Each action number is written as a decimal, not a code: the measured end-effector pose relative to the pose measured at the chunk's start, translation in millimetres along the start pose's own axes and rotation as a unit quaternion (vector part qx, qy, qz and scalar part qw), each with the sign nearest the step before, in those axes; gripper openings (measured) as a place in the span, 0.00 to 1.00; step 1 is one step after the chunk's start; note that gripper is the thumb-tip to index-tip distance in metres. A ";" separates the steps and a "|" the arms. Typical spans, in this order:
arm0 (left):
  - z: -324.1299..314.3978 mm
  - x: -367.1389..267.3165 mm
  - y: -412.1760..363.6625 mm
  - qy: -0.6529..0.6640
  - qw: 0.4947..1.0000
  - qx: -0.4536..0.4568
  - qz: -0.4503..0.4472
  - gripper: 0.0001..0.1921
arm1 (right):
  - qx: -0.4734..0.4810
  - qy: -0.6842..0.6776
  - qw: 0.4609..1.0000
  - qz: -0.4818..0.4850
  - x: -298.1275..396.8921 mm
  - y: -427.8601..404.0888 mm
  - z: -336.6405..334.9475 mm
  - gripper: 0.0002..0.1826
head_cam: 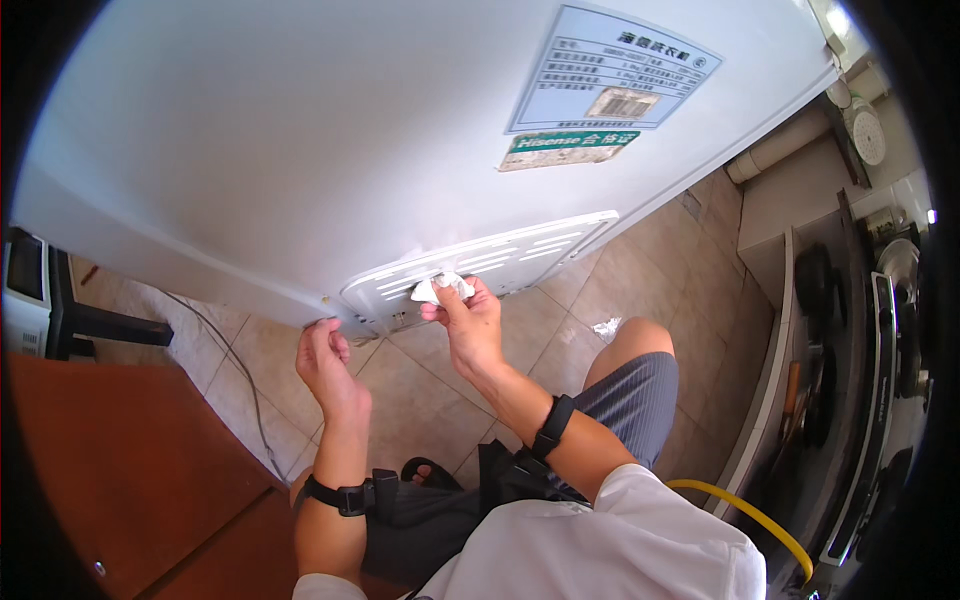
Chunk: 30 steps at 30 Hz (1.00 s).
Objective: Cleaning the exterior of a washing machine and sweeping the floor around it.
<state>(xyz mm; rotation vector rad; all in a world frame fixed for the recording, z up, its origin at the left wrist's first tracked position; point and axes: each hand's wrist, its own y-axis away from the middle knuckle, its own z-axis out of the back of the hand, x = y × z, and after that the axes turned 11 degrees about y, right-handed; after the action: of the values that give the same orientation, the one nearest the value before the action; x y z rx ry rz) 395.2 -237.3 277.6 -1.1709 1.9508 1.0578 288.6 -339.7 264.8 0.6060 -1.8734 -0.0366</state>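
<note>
The broad white back panel of a Hisense washing machine (300, 142) fills the upper view, with a label and a torn sticker on it. My right hand (465, 307) pinches a crumpled white tissue or cloth (442, 287) against the slotted vent cover (495, 259) low on the panel. Near the panel's bottom edge, left of the cover, is my left hand (326, 356), its fingers curled; whether they hold anything cannot be seen.
A reddish-brown wooden surface (112, 457) lies at lower left, a microwave (26, 277) behind it. A dark cable (240, 360) crosses the tiled floor. Crumpled foil-like scrap (606, 328) lies near my knee. At right stand shelves with pans (814, 277) and a yellow hose (750, 514).
</note>
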 end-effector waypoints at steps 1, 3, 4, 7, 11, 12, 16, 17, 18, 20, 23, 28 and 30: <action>0.4 0.1 -0.3 -0.006 1.000 0.002 -0.005 0.05 | 0.005 0.015 1.000 0.004 3.0 -0.8 3.9 0.08; -0.9 -0.2 0.6 -0.012 1.000 0.005 -0.002 0.05 | -0.013 0.010 1.000 0.026 4.2 -7.5 18.7 0.08; -1.2 -0.4 0.4 -0.015 1.000 0.004 -0.004 0.05 | -0.023 0.007 0.999 0.046 4.9 -12.7 27.3 0.08; 5.5 0.9 -4.2 -0.025 0.999 0.002 -0.033 0.04 | -0.080 -0.001 0.992 0.102 18.9 -30.0 66.0 0.08; 4.7 9.0 -5.2 -0.027 0.999 -0.009 -0.042 0.04 | -0.132 -0.002 0.980 0.148 31.3 -56.5 121.4 0.08; 1.1 5.7 -2.7 -0.021 0.998 -0.017 -0.049 0.03 | -0.177 -0.008 0.973 0.148 36.2 -62.0 129.4 0.08; 0.9 4.9 -5.8 -0.037 0.995 -0.056 -0.073 0.05 | -0.224 0.010 0.954 0.199 47.3 -58.5 125.3 0.11; 1.3 5.1 -6.3 -0.035 0.994 -0.066 -0.080 0.04 | -0.238 0.024 0.936 0.258 55.6 -55.5 116.8 0.11; 3.1 5.3 -6.7 -0.033 0.993 -0.078 -0.086 0.03 | -0.232 0.068 0.923 0.298 67.7 -49.6 107.1 0.10; 12.8 1.0 -10.2 -0.051 0.990 -0.089 -0.100 0.02 | -0.239 0.069 0.915 0.317 73.1 -48.2 95.6 0.10; -3.9 -3.3 0.0 -0.084 0.982 -0.105 -0.134 0.10 | -0.262 0.114 0.892 0.349 41.6 -63.6 116.1 0.09; -14.1 -14.2 5.4 -0.091 0.981 -0.066 -0.158 0.21 | -0.326 0.324 0.845 0.272 -34.7 -80.8 151.7 0.10; -22.2 -15.3 11.0 -0.100 0.983 -0.064 -0.137 0.22 | -0.371 0.435 0.769 0.286 -72.5 -92.4 176.5 0.11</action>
<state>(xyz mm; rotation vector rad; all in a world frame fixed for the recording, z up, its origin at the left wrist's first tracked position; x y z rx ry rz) 389.2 -247.2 304.3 -1.3055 1.5369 1.1160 187.0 -435.0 104.9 -0.4768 -0.9128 -0.0747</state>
